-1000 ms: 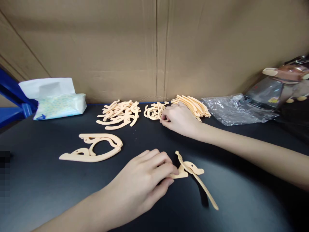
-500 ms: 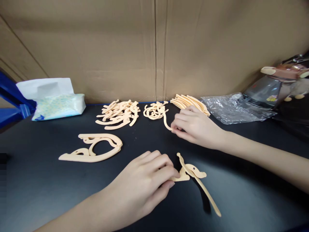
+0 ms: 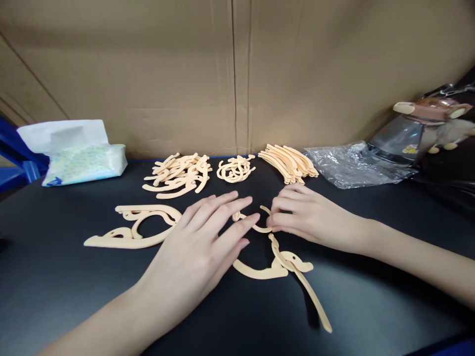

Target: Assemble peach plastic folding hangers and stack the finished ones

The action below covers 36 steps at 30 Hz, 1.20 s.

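Observation:
Between the fingertips of my right hand (image 3: 309,212) is a thin, curved beige hanger hook (image 3: 261,229), its round end pointing left. My left hand (image 3: 202,242) is open, fingers spread, just left of that hook and holding nothing. Below both hands, a partly joined folding hanger (image 3: 260,273) lies on the black table; one long arm crosses it at a slant, and its left end is hidden by my left hand. A folded hanger (image 3: 129,242) with a hook lies to the left, its right end partly covered by my left hand.
Along the back are a pile of wavy hanger arms (image 3: 181,173), a small heap of hooks (image 3: 235,169) and a stack of straighter arms (image 3: 287,163). A tissue pack (image 3: 85,160) stands left; a clear plastic bag (image 3: 341,165) and a bottle (image 3: 399,136) are right. Cardboard (image 3: 166,74) rises behind.
My right hand has drawn the hook from the heap toward me. My left hand has let go of the partly joined hanger, opened, and moved up and left toward the hook.

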Motion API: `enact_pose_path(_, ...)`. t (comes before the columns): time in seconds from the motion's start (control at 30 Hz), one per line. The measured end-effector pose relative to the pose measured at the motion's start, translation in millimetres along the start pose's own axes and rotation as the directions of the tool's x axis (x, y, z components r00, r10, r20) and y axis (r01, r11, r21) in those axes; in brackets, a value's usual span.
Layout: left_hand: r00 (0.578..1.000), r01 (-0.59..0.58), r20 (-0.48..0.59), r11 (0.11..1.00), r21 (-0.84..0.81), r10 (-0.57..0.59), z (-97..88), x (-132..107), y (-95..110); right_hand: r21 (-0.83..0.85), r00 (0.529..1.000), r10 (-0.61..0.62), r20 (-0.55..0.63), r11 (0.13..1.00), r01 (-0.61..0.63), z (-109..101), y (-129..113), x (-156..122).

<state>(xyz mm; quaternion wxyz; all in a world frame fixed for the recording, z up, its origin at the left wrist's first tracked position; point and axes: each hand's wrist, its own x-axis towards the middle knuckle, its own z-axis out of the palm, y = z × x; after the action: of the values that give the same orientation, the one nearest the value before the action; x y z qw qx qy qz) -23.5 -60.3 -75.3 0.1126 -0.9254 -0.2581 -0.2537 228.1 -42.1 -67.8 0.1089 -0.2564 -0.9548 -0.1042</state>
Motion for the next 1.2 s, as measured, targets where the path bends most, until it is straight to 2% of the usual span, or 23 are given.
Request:
enact_pose_path(0.13,0.998,-0.036,0.051,0.999,-0.038,0.037,6.5,2.2,-11.0,-0.018,1.000,-0.001,-0.025,1.000,0.000,-1.5,-2.9,-1.9)
enact_pose_path(0.23,0.998,-0.044,0.048,0.998,-0.055,0.046,8.6,2.4,-14.8,-0.011,1.000,-0.004,-0.007,1.000,0.004,-2.5,-6.7,-1.7)
enact_pose_path(0.3,0.999,-0.013,0.049,0.997,-0.081,0.017,8.9,1.0,-14.7,0.032,1.000,0.018,0.002,0.999,-0.018,-2.8,-5.5,-2.3)
enact_pose_path(0.37,0.997,0.046,0.061,0.993,-0.112,-0.039,9.1,-0.9,-13.7,0.106,0.994,0.101,-0.049,0.990,-0.096,-2.5,2.0,-4.8)
enact_pose_path(0.43,0.992,0.108,0.079,0.984,-0.143,-0.097,9.6,-2.3,-12.9,0.138,0.954,0.254,-0.157,0.963,-0.233,-1.4,16.6,-9.4)
enact_pose_path(0.53,0.981,0.174,0.113,0.967,-0.186,-0.155,11.1,-2.4,-13.0,0.042,0.826,0.491,-0.276,0.865,-0.500,0.8,46.6,-16.9)
enact_pose_path(0.6,0.974,0.204,0.145,0.956,-0.211,-0.176,12.5,-1.6,-13.5,0.026,0.760,0.598,-0.253,0.790,-0.613,1.4,65.5,-18.7)
enact_pose_path(0.67,0.967,0.229,0.167,0.947,-0.226,-0.194,13.6,-0.9,-13.9,0.011,0.725,0.653,-0.219,0.745,-0.668,0.7,79.5,-15.6)
enact_pose_path(0.87,0.961,0.248,0.186,0.937,-0.244,-0.206,13.3,-1.5,-14.1,-0.223,0.668,0.744,-0.027,0.647,-0.729,-1.5,97.5,17.9)
enact_pose_path(1.03,0.956,0.261,0.204,0.931,-0.255,-0.212,13.7,-0.8,-14.4,-0.282,0.617,0.786,0.043,0.602,-0.747,2.4,109.3,42.4)
enact_pose_path(1.2,0.957,0.257,0.201,0.931,-0.258,-0.208,14.2,-1.4,-13.5,-0.291,0.568,0.816,0.108,0.573,-0.766,-1.1,115.6,48.3)
